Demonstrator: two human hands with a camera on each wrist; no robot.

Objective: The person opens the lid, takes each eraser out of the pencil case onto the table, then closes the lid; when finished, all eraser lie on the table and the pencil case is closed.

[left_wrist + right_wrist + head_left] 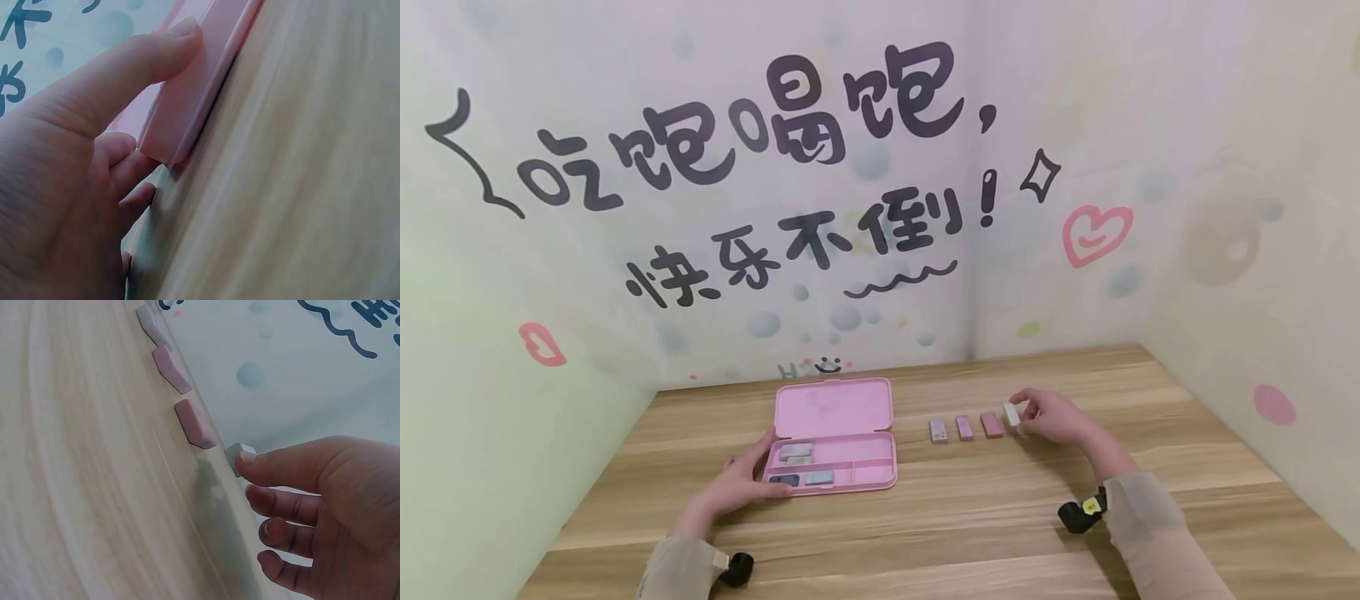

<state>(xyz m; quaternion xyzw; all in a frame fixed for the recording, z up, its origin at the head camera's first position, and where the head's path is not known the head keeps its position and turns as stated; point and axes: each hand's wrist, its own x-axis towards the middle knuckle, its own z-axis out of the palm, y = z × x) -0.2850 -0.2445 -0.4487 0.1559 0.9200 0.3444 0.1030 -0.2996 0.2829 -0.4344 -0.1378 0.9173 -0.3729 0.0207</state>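
An open pink pencil case (874,450) lies on the table, its lid folded back. My left hand (741,482) grips its left end. In the left wrist view, the thumb (178,53) lies along the front wall while the fingers bend round the corner. At the right, my right hand (1054,418) pinches a small white eraser (236,457) between thumb and fingers. Left of it, a dark pink eraser (991,425), a lighter pink eraser (964,427) and a pale grey eraser (937,430) form a row on the table.
Inside the case's compartments sit several small blocks, among them a pale blue one (819,477), a dark one (786,481) and a grey one (796,451). A wooden table (880,542) carries everything. Printed white sheeting (865,333) stands behind and at both sides.
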